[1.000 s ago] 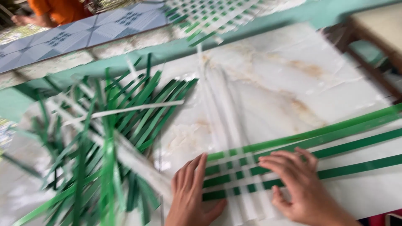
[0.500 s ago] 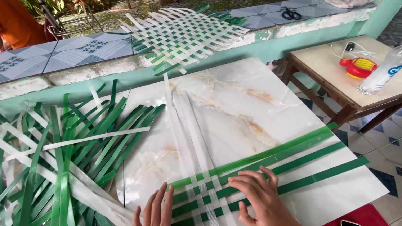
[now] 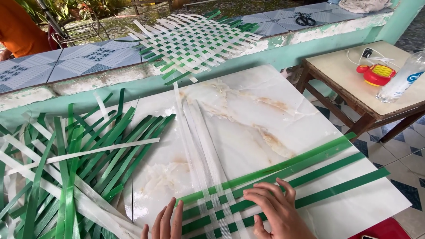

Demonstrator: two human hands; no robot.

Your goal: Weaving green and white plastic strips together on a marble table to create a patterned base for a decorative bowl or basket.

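Both hands rest flat on a small weave (image 3: 221, 208) of green and white straps at the near edge of the marble slab (image 3: 248, 119). The right hand (image 3: 276, 208) has its fingers spread and pressed on the green straps (image 3: 310, 170), gripping nothing; the left hand (image 3: 164, 223), fingers together and straight, lies just left of the white straps (image 3: 195, 132). A loose strap pile (image 3: 66, 168) lies left, a finished mat (image 3: 195, 42) on the far ledge (image 3: 79, 59), and a wooden table (image 3: 354, 75) stands right.
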